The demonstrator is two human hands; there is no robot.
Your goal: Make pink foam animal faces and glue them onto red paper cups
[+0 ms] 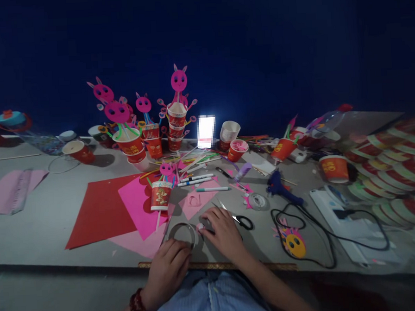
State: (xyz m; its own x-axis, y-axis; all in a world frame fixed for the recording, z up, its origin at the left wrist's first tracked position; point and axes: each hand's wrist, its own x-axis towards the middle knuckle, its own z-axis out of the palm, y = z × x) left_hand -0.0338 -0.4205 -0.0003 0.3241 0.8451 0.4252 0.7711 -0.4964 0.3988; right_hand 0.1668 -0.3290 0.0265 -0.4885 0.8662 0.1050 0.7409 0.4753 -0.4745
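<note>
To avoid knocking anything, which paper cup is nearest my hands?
The red cup on the paper sheets, white stick jutting toward you; the others sit farther away.

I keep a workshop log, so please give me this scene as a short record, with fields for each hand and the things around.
Left hand: at a pale ring-shaped roll; grip unclear
Right hand: beside black-handled metal scissors; grip unclear
Ahead: red paper cup with pink round-faced figure; teal-and-white marker
Right side: blue glue gun
</note>
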